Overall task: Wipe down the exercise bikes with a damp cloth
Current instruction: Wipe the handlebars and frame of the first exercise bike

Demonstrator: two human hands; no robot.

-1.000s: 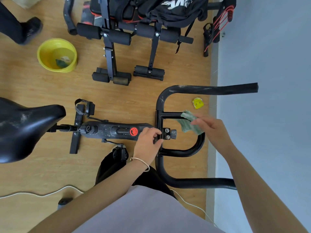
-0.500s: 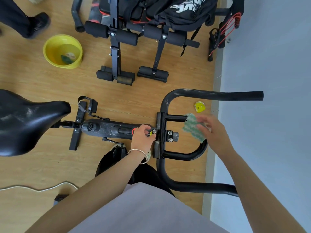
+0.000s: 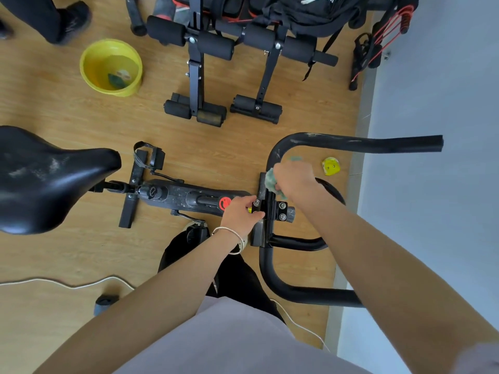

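Floor [image 3: 67,125]: wood-look laminate, meeting a pale grey-blue wall [image 3: 445,90] along the right side. On the floor: a white cable [image 3: 67,284] trailing at lower left; a small yellow object [image 3: 330,166] near the wall; a black sit-up bench [image 3: 216,45] with foam rollers at top centre, a black bag [image 3: 310,12] lying on it; red resistance bands [image 3: 388,31] at the top right corner; another person's dark trouser leg and shoe [image 3: 67,20] at top left. Container: one yellow plastic basin [image 3: 118,90], upright on the floor left of the bench, holding what looks like shallow water with a green item [image 3: 115,79] and a pale item [image 3: 123,74] in it, both too small to identify. Exercise bike [image 3: 189,197]: black, seen from above, dusty saddle [image 3: 48,176] at left, looped handlebar [image 3: 351,143] at right beside the wall. Left hand [image 3: 241,211]: bracelet [image 3: 229,233] at the wrist, fingers curled onto the bolted handlebar clamp [image 3: 280,210]. Right hand [image 3: 293,179]: motion-blurred, clutching a green cloth [image 3: 270,180], which is pressed against the bike just above the clamp, where the handlebar loop begins.
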